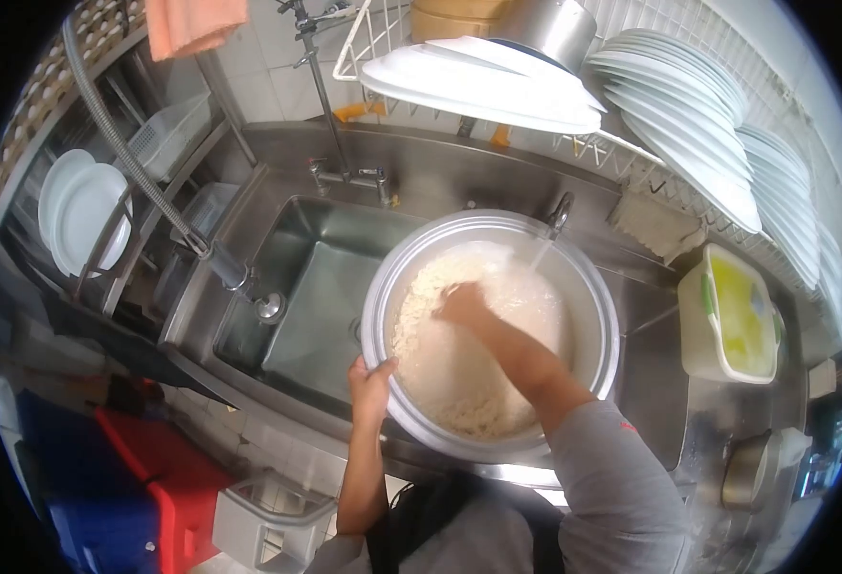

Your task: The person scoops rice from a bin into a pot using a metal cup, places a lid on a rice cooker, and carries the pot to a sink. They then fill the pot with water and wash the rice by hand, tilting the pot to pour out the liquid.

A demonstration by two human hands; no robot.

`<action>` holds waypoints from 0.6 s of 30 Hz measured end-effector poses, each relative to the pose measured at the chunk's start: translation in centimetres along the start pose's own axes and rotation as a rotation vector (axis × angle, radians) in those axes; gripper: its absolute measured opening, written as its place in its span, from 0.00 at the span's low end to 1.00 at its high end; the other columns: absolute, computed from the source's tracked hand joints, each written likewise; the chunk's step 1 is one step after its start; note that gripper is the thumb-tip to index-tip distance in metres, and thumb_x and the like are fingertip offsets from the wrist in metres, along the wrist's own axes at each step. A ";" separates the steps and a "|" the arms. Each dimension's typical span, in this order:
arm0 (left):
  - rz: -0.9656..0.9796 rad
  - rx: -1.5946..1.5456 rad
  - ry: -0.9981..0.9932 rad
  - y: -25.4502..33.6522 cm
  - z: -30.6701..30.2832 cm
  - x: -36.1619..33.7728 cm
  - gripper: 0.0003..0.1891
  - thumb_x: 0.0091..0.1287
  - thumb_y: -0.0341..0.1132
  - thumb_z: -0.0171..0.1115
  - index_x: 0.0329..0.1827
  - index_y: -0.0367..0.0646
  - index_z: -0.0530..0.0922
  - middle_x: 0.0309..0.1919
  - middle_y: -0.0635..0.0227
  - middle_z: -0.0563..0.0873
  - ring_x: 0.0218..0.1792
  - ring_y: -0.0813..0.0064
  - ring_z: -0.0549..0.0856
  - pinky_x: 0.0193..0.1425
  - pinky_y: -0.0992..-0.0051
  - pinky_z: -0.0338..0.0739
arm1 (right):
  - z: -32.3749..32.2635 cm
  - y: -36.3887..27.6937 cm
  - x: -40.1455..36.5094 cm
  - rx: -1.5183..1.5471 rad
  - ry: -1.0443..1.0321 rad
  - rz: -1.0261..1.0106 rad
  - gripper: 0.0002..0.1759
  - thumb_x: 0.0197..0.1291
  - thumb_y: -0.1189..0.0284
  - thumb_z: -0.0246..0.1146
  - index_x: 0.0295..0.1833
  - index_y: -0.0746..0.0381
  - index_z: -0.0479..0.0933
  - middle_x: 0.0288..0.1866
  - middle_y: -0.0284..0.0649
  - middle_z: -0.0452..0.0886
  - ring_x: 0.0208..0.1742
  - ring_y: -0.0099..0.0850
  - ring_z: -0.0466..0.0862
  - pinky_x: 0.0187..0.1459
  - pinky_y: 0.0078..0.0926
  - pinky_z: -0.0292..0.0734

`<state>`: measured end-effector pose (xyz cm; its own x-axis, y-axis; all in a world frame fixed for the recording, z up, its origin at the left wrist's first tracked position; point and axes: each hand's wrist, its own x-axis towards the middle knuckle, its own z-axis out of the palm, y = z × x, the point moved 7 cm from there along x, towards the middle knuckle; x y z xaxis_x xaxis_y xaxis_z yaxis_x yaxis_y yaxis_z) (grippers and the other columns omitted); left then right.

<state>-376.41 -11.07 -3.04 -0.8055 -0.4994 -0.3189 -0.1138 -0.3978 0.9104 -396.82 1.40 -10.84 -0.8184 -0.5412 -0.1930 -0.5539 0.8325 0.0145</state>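
A large round metal pot (pixel 609 316) stands at the sink and holds rice (pixel 469 413) in cloudy, whitish water. Water runs into it from a small tap (pixel 562 212) at the back. My left hand (pixel 371 383) grips the pot's rim at the near left, fingers closed around the edge. Reaching over the pot, my right hand (pixel 461 304) is down in the rice on the left side. Its fingertips are sunk in the grains and smeared by motion.
Left of the pot is a steel sink basin (pixel 321 306), with a spray hose (pixel 225 263) hanging over its left side. White plates (pixel 679 124) fill a wire rack above. A tub with yellow-green liquid (pixel 742 306) stands right; red (pixel 158 469) and blue (pixel 77 478) bins lower left.
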 end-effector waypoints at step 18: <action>0.050 -0.108 0.018 -0.9 0.0 0.4 0.12 0.53 0.22 0.58 0.42 0.32 0.75 0.35 0.60 0.83 0.34 0.74 0.81 0.42 0.76 0.74 | 2.3 4.1 -22.2 0.730 -1.237 -0.194 0.38 0.56 0.42 0.50 0.67 0.51 0.60 0.70 0.35 0.59 0.69 0.39 0.57 0.68 0.38 0.47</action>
<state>-376.65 -10.96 -4.01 -0.7982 -0.5335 -0.2797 -0.0103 -0.4521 0.8919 -380.58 17.11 -8.79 0.1216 -0.5177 -0.8469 -0.1294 0.8377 -0.5306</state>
